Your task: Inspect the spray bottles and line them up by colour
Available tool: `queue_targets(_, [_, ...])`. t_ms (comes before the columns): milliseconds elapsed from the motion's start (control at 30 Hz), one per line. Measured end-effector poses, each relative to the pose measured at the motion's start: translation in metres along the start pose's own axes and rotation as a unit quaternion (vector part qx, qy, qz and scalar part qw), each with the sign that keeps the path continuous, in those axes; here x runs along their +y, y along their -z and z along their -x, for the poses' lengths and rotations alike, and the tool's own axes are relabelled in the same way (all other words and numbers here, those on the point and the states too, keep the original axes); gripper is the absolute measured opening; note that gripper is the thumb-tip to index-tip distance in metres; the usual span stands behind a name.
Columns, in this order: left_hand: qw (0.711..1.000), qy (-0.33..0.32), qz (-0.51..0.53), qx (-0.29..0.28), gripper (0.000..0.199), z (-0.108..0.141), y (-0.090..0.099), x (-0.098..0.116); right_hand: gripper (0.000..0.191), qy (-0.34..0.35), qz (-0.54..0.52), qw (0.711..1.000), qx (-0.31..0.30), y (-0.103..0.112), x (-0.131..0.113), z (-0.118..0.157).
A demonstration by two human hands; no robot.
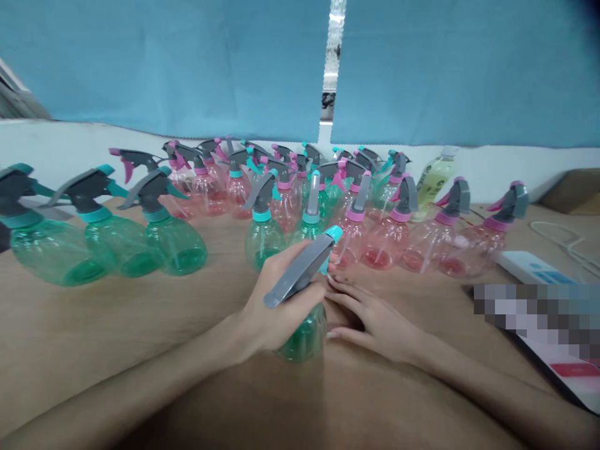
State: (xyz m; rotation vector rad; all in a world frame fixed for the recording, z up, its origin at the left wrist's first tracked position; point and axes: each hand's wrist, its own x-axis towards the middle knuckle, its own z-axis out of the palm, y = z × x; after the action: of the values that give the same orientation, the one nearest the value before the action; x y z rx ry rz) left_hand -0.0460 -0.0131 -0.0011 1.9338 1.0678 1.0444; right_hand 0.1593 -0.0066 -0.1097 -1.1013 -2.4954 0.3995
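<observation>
A green spray bottle (302,337) with a grey and teal spray head stands upright near the front middle. My left hand (276,300) is wrapped round its neck, just below the spray head. Close to the bottle's right side, my right hand (375,315) has its fingers apart and holds nothing; whether its fingertips touch the bottle is hard to tell. Behind my hands stand a green bottle (265,240) and a pink bottle (379,240), among several others of both colours.
Three green bottles (175,244) stand at the left. Rows of pink and green bottles reach back to the white wall. At the right lie a white box (534,265), a partly pixelated flat object (557,369) and a cable (557,237). A labelled bottle (435,178) stands behind.
</observation>
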Motion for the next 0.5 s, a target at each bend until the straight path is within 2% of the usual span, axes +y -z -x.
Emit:
queue_targets(233, [1.0,-0.01,0.025,-0.001,0.005,0.0005,0.0002,-0.0012,0.065,-0.008,0.009,1.0,-0.016,0.002,-0.0012,-0.0009])
queue_targets(500, [0.999,0.016,0.023,0.015,0.009,0.0048,-0.0033,-0.0076,0.058,-0.007,-0.001,1.0,-0.003,0.0006,0.0001,-0.0001])
